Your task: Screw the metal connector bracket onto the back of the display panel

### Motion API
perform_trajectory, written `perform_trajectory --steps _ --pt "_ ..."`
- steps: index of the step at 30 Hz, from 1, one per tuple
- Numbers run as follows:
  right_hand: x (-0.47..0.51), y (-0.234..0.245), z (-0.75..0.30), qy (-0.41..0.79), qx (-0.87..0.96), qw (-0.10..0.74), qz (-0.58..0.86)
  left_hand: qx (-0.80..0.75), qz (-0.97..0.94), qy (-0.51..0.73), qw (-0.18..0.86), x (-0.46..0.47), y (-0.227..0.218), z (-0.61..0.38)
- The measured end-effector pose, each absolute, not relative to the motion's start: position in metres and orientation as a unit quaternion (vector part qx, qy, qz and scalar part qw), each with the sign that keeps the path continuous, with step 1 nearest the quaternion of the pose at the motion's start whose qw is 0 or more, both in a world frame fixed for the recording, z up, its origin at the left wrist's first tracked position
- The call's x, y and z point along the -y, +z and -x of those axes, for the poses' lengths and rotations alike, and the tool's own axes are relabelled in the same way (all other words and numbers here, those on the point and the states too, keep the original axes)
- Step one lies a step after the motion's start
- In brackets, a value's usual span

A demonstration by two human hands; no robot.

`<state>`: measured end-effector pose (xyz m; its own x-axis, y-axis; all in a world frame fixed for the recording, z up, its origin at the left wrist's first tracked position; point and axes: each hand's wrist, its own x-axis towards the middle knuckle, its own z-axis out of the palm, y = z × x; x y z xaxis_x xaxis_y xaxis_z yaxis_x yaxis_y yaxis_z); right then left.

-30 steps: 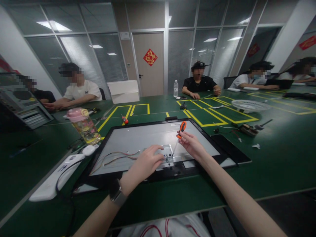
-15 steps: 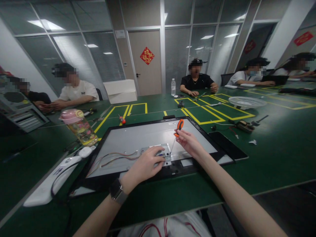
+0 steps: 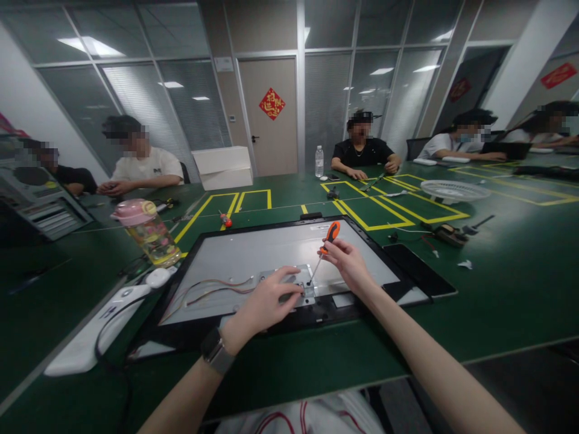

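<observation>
My right hand [image 3: 347,260] grips an orange-and-black screwdriver [image 3: 333,231] by the lower part of its handle. The screwdriver leans with its shaft down, and its tip is at a dark screw spot on a small metal bracket [image 3: 308,272]. My left hand [image 3: 266,301] lies over the bracket's left part, thumb and a finger closing at a small piece that I cannot make out, forefinger stretched out above. Beneath is a black-framed display panel [image 3: 253,253], flat on the table, its pale back facing up. Thin cables [image 3: 212,292] run left from under my left hand.
A pink-lidded bottle [image 3: 147,235] and a white power strip [image 3: 102,328] stand left of the panel on the green table [image 3: 511,271]. A black phone-like slab [image 3: 420,269] lies right. A small red item [image 3: 225,220] lies behind. Several people sit around the table.
The screwdriver has tilted slightly to the right, and its tip has shifted a little left on the bracket. The fingers of my left hand have moved slightly at the bracket.
</observation>
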<state>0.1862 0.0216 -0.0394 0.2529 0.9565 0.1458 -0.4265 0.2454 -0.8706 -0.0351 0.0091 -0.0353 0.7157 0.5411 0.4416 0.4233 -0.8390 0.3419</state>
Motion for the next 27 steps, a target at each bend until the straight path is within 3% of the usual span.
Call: perform_trajectory --steps 6,12,18,27 --pt "-0.017 -0.041 -0.179 0.423 0.43 0.696 0.389 -0.328 -0.869 0.355 0.102 -0.022 -0.034 0.05" --pt "-0.014 -0.042 -0.175 0.395 0.486 0.657 0.42 -0.378 -0.851 0.354 0.089 -0.027 -0.037 0.062" --pt "-0.015 -0.042 -0.178 0.363 0.48 0.668 0.438 -0.307 -0.895 0.302 0.118 -0.012 -0.037 0.049" --pt "-0.017 -0.042 -0.181 0.38 0.441 0.696 0.42 -0.262 -0.926 0.266 0.048 0.002 -0.039 0.033"
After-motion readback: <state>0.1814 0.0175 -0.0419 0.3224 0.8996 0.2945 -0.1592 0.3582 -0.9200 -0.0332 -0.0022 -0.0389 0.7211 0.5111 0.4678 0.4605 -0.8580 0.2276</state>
